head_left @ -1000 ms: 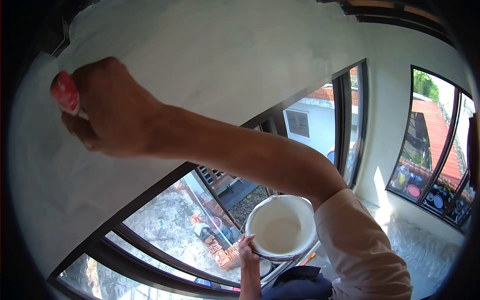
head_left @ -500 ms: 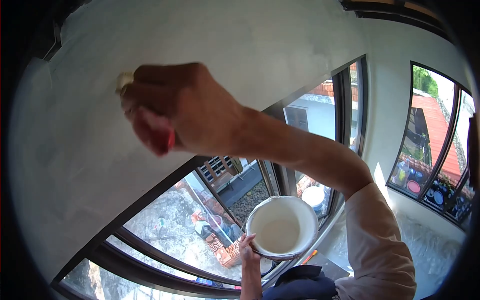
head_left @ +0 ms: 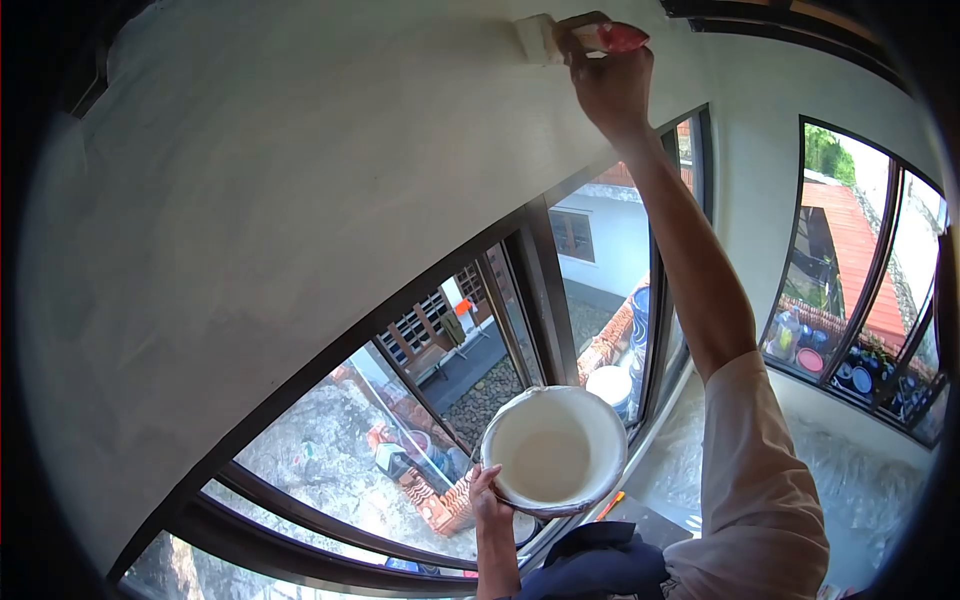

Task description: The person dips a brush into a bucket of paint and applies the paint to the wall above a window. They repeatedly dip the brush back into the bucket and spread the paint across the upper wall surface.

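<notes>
High on the pale wall (head_left: 330,190), my right hand (head_left: 612,88) is closed round a paintbrush (head_left: 625,38) with a red handle. The brush's wide pale head touches the wall to the left of my fingers. Lower down, my left hand (head_left: 488,490) grips the left rim of a white bucket (head_left: 553,450). Pale paint covers the bucket's bottom, and its rim is smeared. The bucket is tilted a little, its opening facing me.
Dark-framed windows (head_left: 535,290) run diagonally below the wall, with a yard and tiled ledge outside. Another dark-framed window (head_left: 850,270) is at the right. Plastic sheeting (head_left: 810,480) lies at the lower right, and an orange-handled tool (head_left: 611,506) is behind the bucket.
My right hand and the brush have moved from the left part of the wall to its upper right, and the arm is now raised. The bucket has shifted slightly left and up in view.
</notes>
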The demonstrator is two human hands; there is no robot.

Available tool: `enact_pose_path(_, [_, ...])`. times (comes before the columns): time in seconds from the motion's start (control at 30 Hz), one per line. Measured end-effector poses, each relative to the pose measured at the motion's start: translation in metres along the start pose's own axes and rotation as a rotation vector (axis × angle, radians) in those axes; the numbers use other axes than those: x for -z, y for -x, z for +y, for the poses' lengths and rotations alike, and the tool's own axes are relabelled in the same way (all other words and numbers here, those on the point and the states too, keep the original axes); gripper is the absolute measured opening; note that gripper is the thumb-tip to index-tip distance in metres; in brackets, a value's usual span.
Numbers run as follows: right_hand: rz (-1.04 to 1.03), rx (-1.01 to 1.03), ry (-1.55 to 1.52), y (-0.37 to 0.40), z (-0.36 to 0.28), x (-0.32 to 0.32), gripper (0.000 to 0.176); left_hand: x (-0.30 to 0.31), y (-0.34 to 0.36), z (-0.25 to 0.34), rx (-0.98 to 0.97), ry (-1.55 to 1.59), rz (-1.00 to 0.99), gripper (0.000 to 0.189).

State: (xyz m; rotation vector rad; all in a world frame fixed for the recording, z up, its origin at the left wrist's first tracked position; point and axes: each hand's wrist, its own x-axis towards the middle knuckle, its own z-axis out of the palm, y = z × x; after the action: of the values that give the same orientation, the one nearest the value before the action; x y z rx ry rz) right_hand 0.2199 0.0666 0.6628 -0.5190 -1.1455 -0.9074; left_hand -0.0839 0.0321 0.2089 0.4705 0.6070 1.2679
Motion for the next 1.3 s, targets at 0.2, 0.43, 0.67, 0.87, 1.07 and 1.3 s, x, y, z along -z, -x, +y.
enact_pose_path(0.2, [-0.215,0.144,-0.589,0.102,-0.179,-0.022,0.013,0.002,-0.006,-0.005,-0.018,-0.020,0.025,0.030])
enact_pose_path(0.43, [-0.046,-0.392,-0.602,0.080,-0.076,-0.015,0.012,0.000,0.000,0.000,-0.011,0.015,0.028,0.026])
enact_pose_path(0.67, [0.152,-0.081,0.118,-0.004,0.030,-0.011,0.013,0.004,-0.003,-0.002,0.011,-0.003,-0.025,0.022])
enact_pose_path(0.87, [-0.072,0.093,-0.403,-0.025,-0.125,-0.067,0.006,-0.002,-0.006,-0.004,-0.006,-0.025,-0.024,0.023])
enact_pose_path(1.07, [-0.028,-0.302,-0.784,-0.050,-0.046,-0.062,0.011,0.000,-0.006,-0.004,0.015,-0.016,-0.025,0.022])
enact_pose_path(1.3, [0.245,-0.217,0.052,-0.081,0.107,-0.018,0.011,-0.004,0.001,-0.003,-0.031,0.004,-0.031,0.025])
